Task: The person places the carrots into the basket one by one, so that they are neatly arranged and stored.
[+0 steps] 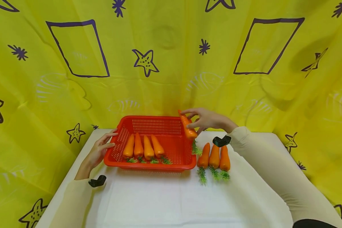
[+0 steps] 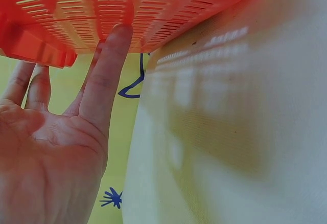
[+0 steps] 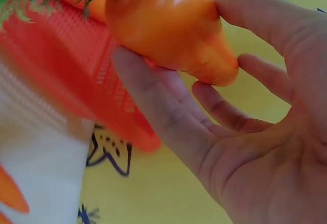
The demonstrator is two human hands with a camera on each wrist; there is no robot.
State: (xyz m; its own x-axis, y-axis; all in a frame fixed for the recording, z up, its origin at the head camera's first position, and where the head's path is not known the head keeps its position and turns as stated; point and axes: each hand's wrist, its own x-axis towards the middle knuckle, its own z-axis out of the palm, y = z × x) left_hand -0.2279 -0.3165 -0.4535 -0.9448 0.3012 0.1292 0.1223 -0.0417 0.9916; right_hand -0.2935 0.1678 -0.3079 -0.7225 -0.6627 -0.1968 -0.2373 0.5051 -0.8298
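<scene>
Glossy orange tapered carrot (image 1: 185, 122): at right end of red slotted plastic basket (image 1: 172, 144), pinched in fingers of right hand (image 1: 207, 119). Left hand (image 1: 97, 151): fingers spread against left wall. Best lowered gently, leaves (image 1: 196, 150) clearing rim (image 1: 185, 166).

Long cream sleeves (image 1: 266, 164), small black device (image 1: 97, 181) on each

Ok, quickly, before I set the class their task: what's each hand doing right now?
Left hand: open, fingers touching the red slotted basket.
Right hand: closed, holding an orange carrot.
</scene>
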